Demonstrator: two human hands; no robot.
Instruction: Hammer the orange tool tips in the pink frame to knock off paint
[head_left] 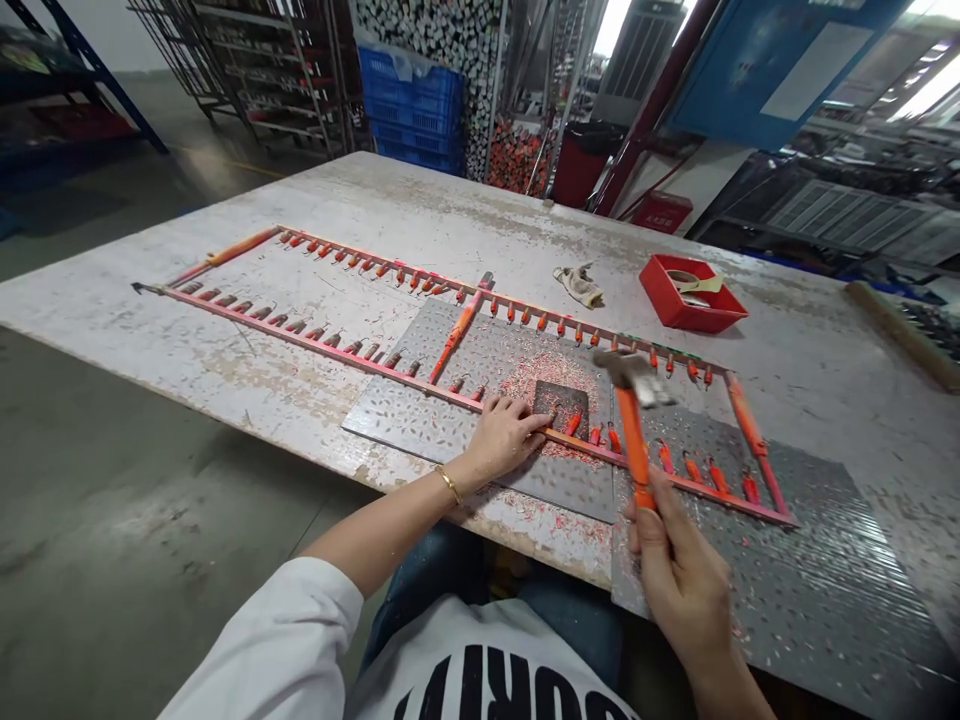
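Observation:
My right hand [679, 565] is wrapped round the orange handle of a hammer [634, 435]. Its metal head, slightly blurred, is raised above the rack's near bar. My left hand [502, 440] is closed over that bar of a long paint-coated metal rack [337, 352], with its fingertips beside a small dark metal block [551, 397]. Short hooked pegs line both long bars of the rack, many coated red-orange, others brownish toward the left end. One orange-coated peg [574, 422] lies over the block, just right of my left fingers. Red and pale paint chips [540, 365] are scattered around it.
Grey textured plates [420, 410] lie under part of the rack on the worn white table [300, 200]. A red box [686, 315] holding a tape roll and a crumpled glove [579, 284] are farther back. Blue crates [412, 105] and racks stand beyond the table.

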